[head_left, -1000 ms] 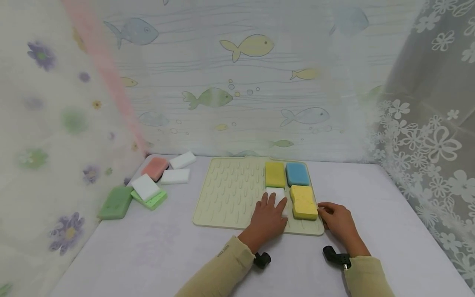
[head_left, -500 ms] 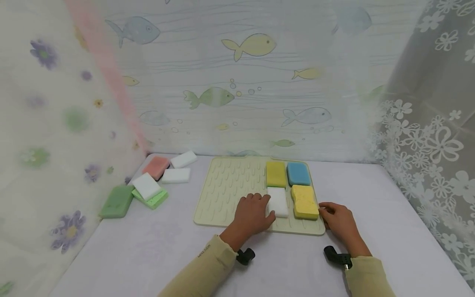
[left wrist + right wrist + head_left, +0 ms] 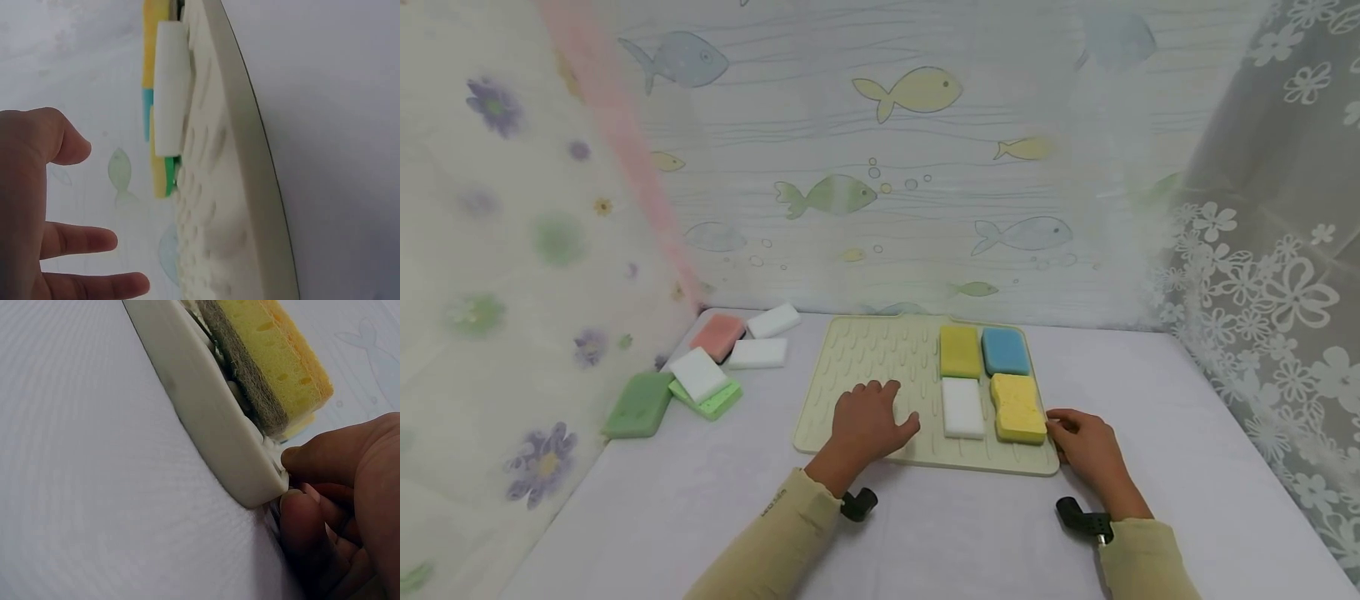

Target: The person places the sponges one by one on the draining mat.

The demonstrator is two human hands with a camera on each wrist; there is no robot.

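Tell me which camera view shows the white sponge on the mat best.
The head view: the white sponge lies flat on the mat, whole, beside the yellow sponge. The left wrist view shows only its edge. The right wrist view does not show it.

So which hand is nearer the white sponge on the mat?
Left. The left hand rests on the mat just beside the white sponge; the right hand grips the mat's corner.

Left hand [image 3: 871,419] off white sponge [image 3: 962,407]
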